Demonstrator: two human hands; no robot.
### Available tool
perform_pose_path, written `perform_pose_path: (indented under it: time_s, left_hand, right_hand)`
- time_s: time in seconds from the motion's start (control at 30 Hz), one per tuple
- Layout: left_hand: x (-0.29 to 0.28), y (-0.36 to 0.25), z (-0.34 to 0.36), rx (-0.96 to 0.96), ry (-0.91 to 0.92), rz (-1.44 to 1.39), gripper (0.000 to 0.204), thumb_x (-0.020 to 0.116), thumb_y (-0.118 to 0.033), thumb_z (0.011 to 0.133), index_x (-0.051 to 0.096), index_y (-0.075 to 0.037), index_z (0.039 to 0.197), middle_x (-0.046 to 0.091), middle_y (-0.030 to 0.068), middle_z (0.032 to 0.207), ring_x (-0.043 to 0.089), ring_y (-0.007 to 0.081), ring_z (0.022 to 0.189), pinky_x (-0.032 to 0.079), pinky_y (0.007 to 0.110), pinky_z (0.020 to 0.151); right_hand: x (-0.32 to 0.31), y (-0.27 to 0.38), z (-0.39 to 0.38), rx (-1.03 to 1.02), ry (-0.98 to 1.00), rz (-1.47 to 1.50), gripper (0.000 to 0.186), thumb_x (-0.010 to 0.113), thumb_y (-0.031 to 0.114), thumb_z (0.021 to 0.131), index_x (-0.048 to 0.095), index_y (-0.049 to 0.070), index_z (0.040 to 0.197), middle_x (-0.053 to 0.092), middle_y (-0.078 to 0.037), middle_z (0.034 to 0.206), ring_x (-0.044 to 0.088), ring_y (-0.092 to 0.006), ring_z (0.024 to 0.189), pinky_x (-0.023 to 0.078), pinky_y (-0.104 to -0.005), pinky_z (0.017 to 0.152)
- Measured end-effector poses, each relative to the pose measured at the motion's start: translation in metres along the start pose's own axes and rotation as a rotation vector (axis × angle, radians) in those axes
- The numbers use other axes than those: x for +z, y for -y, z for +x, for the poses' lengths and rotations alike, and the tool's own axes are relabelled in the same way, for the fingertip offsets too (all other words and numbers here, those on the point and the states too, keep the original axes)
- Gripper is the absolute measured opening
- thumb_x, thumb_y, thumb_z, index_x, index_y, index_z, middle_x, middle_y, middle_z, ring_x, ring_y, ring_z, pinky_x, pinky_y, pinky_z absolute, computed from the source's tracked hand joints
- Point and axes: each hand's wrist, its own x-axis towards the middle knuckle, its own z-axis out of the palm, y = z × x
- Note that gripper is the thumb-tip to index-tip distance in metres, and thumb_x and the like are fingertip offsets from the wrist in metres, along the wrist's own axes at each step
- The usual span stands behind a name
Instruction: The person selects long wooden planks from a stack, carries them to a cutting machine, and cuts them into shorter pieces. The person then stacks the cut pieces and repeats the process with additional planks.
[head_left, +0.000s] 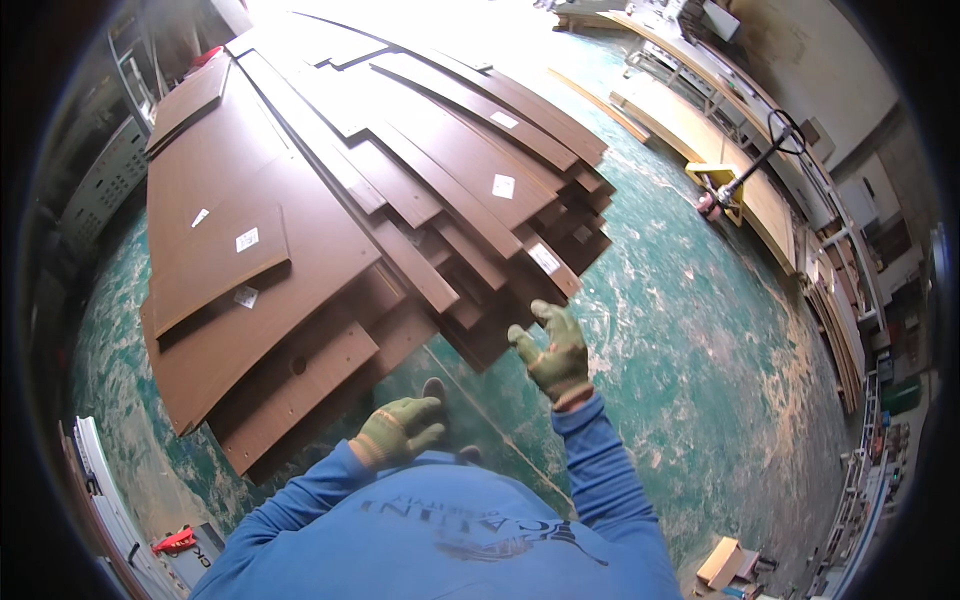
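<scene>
The person's right hand (555,358), in a green knitted glove, is raised with fingers parted and slightly bent, gripping nothing; whether its fingertips touch the stack is unclear. The left hand (398,430), gloved alike, is loosely relaxed and empty, near the body. Just beyond the right hand lies the end of a labelled brown panel (564,280), on the near right side of a broad stack of brown panels (330,240). The panels lie flat in several layers, their ends staggered; 1 smaller panel (225,270) rests on top at left. As for progress, the panels appear already cut, drilled in places and partly labelled; none is lifted, and how many remain to be handled cannot be told. Farther out are the green, dusty floor (700,370) and, at right, a pallet jack (730,190) beside pale boards (765,230).
</scene>
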Motion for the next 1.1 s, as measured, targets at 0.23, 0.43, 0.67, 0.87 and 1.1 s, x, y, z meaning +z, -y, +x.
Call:
perform_pose_path:
  time_s: [0.23,0.43,0.67,0.87,1.1]
  left_hand:
    - [-0.033,0.027,0.07,-0.085,-0.162,-0.1,0.048,0.074,-0.036,0.095,0.066,-0.009,0.135,0.072,0.0188,0.12,0.069,0.0388,0.112,0.055,0.046,0.099]
    - [-0.065,0.032,0.108,-0.067,-0.291,-0.138,0.046,0.074,-0.034,0.095,0.068,-0.007,0.132,0.071,0.0202,0.124,0.069,0.0387,0.114,0.055,0.045,0.101]
    - [-0.06,0.034,0.127,-0.197,-0.393,-0.076,0.045,0.073,-0.029,0.096,0.068,-0.005,0.134,0.074,0.0177,0.123,0.071,0.0345,0.115,0.056,0.043,0.1]
    - [-0.038,0.016,0.145,-0.266,-0.404,-0.177,0.046,0.078,-0.025,0.095,0.067,0.0,0.133,0.075,0.0157,0.116,0.074,0.0232,0.106,0.059,0.036,0.094]
    - [-0.024,0.003,0.172,-0.323,-0.366,-0.239,0.047,0.077,-0.033,0.094,0.069,-0.006,0.132,0.073,0.0191,0.125,0.072,0.033,0.111,0.058,0.041,0.098]
  right_hand:
    - [0.085,-0.027,0.132,0.117,0.427,-0.448,0.077,0.083,0.054,0.082,0.06,0.009,0.141,0.062,-0.017,0.131,0.057,-0.0373,0.126,0.047,-0.0485,0.108]
    - [0.089,-0.042,0.16,0.177,0.574,-0.545,0.077,0.084,0.048,0.081,0.057,0.01,0.142,0.064,-0.017,0.126,0.059,-0.0377,0.119,0.049,-0.0471,0.104]
    - [0.081,-0.068,0.16,0.17,0.577,-0.211,0.072,0.087,0.04,0.079,0.061,0.002,0.135,0.067,-0.022,0.123,0.063,-0.0403,0.118,0.051,-0.0495,0.103]
    - [0.052,-0.082,0.14,0.77,0.818,0.959,0.037,0.066,0.032,0.103,0.064,-0.001,0.119,0.076,-0.011,0.1,0.075,-0.0178,0.084,0.058,-0.0285,0.067]
    - [0.045,-0.079,0.123,1.048,0.94,1.24,0.027,0.058,0.026,0.107,0.065,0.004,0.12,0.076,-0.011,0.101,0.072,-0.0181,0.081,0.058,-0.0295,0.068]
